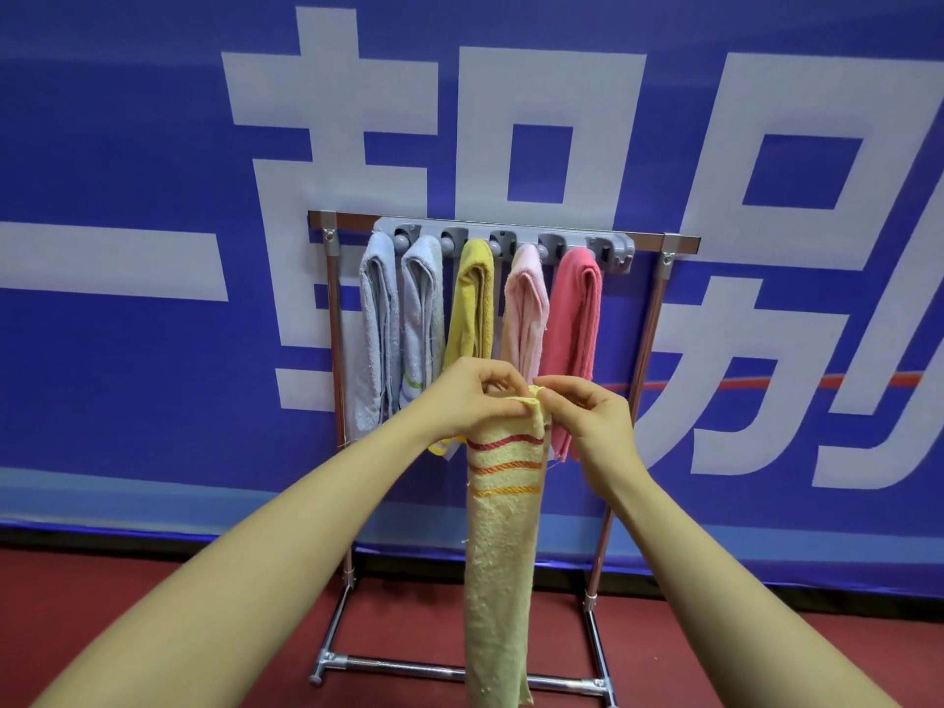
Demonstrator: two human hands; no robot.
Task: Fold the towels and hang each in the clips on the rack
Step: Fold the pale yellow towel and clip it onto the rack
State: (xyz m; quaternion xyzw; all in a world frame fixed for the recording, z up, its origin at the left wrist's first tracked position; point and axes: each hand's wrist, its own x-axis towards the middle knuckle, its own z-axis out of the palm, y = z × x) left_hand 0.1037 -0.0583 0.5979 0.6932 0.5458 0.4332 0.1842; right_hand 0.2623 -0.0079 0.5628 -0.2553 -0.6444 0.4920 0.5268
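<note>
I see my left hand [472,396] and right hand [587,416] both pinching the top edge of the pale yellow striped towel [503,544], fingers curled tight; it hangs folded before the rack [649,319], where five towels already hang clipped.

Ahead of you hangs a large blue fabric banner [127,145] that fills most of your view. It carries big white block characters [398,161] across its width, and you can see a thin red curved stripe [766,383] running through the lettering on your right. A paler blue band [153,490] runs along the banner's lower part. Below the banner's bottom edge lies a dark red floor [102,595], stretching toward you on both sides.
</note>
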